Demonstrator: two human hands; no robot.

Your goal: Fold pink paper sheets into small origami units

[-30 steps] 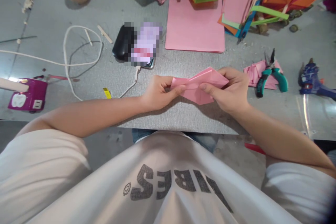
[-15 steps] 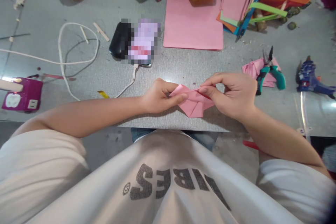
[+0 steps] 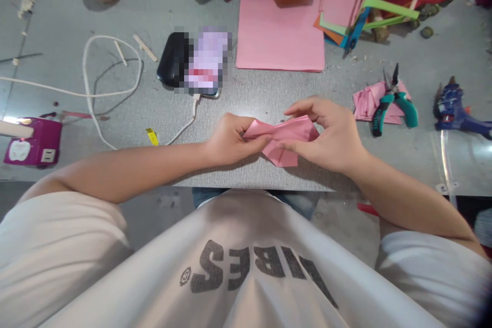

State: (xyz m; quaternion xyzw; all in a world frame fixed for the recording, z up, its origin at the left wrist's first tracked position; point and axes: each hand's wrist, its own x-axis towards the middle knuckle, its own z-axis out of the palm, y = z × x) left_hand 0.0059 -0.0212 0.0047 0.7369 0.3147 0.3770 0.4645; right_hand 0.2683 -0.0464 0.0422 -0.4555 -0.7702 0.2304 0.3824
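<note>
Close to the table's front edge, a folded sheet of pink paper (image 3: pixel 282 138) is held up between both hands. My left hand (image 3: pixel 232 138) pinches its left corner, thumb on the near face and fingers behind. My right hand (image 3: pixel 332 136) is at the paper's right side. Its thumb presses on the near face, while the index finger is lifted past the top edge. The other right fingers are partly hidden behind the paper. Creases run across the middle, and a pointed flap hangs toward the table edge.
Pink sheets (image 3: pixel 280 36) lie ahead. Pliers (image 3: pixel 394 100) rest on folded pink pieces at right, beside a blue glue gun (image 3: pixel 457 110). A phone (image 3: pixel 207 59) on a white cable (image 3: pixel 86 69) and a black case (image 3: pixel 172 59) lie left, with a purple power block (image 3: pixel 34 141) farther out.
My right hand has shifted left, from pinching the paper's top right edge to laying its thumb across the near face. The paper's right wing now stands up more. My left hand keeps its pinch.
</note>
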